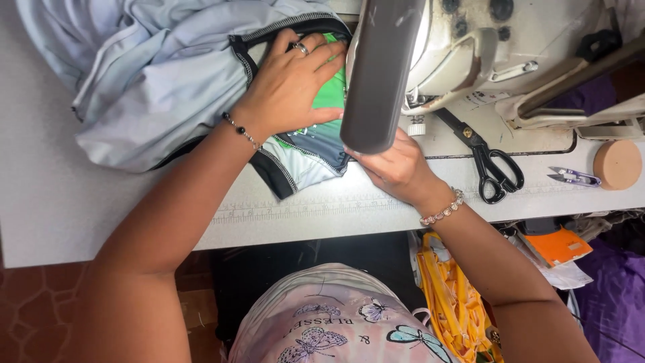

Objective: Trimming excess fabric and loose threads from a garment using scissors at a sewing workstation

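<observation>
Head view: the left hand [290,84] lies flat and open, fingers spread, pressing the pale blue garment [161,74] with green and grey panels onto the white table [54,202], just beside the sewing machine [463,47]. The right hand [396,168] rests at the garment's near edge under the machine's grey head; its fingertips are hidden, so I cannot tell its grip. Each wrist wears one bracelet. One pair of black scissors [490,165] and one small thread snipper [572,177] lie to the right.
</observation>
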